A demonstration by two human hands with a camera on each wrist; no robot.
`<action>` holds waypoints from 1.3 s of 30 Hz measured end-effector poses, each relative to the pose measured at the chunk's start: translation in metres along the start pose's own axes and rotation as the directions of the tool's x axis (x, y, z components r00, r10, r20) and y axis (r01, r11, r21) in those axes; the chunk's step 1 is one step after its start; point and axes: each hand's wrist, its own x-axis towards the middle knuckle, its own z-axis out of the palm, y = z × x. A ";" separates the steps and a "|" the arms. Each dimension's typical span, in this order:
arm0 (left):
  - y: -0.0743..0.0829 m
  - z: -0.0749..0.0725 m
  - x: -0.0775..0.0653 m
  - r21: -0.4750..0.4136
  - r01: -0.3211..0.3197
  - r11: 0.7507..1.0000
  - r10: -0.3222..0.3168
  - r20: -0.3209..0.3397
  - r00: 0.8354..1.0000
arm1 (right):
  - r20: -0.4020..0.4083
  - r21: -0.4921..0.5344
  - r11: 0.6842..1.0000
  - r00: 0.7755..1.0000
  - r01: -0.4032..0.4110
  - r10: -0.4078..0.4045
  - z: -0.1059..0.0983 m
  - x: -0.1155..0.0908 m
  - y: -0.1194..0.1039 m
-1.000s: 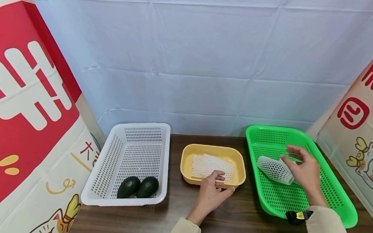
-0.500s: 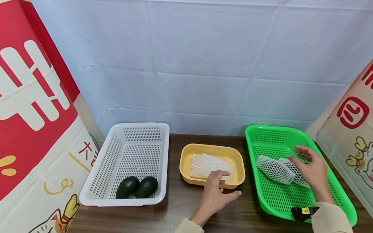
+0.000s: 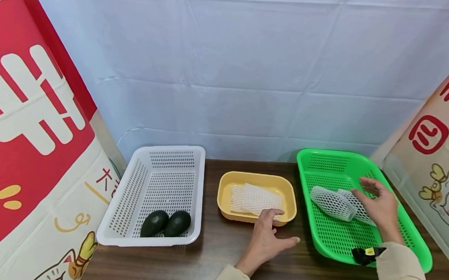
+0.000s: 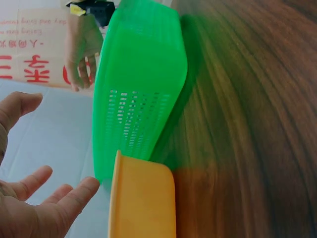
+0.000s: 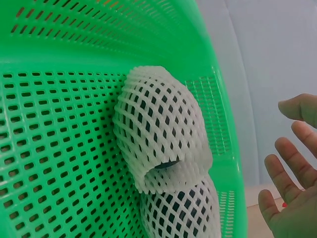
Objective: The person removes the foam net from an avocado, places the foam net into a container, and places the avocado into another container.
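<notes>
Two dark fruits in white foam net sleeves [image 3: 332, 203] lie side by side in the green basket [image 3: 341, 243]; in the right wrist view the dark skin shows through the mesh of the nearer sleeve [image 5: 161, 124]. Above them my right hand [image 3: 382, 207] hovers with spread fingers, holding nothing. My left hand [image 3: 265, 241] is at the front edge of the yellow tray [image 3: 226, 183], thumb stretched to the right and nothing in its grasp. Flat white foam nets [image 3: 259, 199] lie in that tray. Two dark green avocado-like fruits [image 3: 177, 223] rest in the white basket [image 3: 197, 172].
The white basket stands left, the yellow tray in the middle and the green basket right on a brown wooden table [image 3: 145, 267]. A pale cloth [image 3: 228, 72] hangs behind, with printed panels [image 3: 436, 176] at both sides.
My right hand has drawn off to the right, uncovering more of the second sleeved fruit. My left hand has moved rightward along the tray's front, its thumb spreading wider.
</notes>
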 end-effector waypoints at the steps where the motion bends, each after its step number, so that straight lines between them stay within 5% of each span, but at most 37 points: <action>1: 0.000 0.001 0.000 -0.003 -0.004 1.000 0.004 0.005 1.000 | -0.002 -0.002 1.000 1.000 -0.004 0.004 0.000 0.001 0.001; 11: 0.006 0.014 -0.001 0.014 -0.065 0.998 0.066 -0.004 0.998 | 0.120 0.023 0.997 0.990 -0.079 0.076 -0.003 0.011 0.008; 20: 0.012 0.030 -0.006 0.092 -0.115 0.989 0.115 0.004 0.993 | 0.142 0.015 0.996 0.986 -0.093 0.090 -0.007 0.012 0.024; 24: 0.011 0.037 -0.003 0.076 -0.134 0.988 0.134 0.004 0.991 | 0.244 0.010 0.998 0.968 -0.058 0.053 -0.009 0.016 0.032; 30: 0.007 0.047 -0.004 0.028 -0.115 0.993 0.116 -0.023 0.993 | 0.394 0.006 0.998 0.918 -0.059 0.052 -0.010 0.019 0.039; 39: 0.003 0.059 -0.007 -0.038 -0.076 0.996 0.074 -0.041 0.996 | 0.394 -0.006 0.995 0.915 -0.097 0.092 -0.009 0.017 0.050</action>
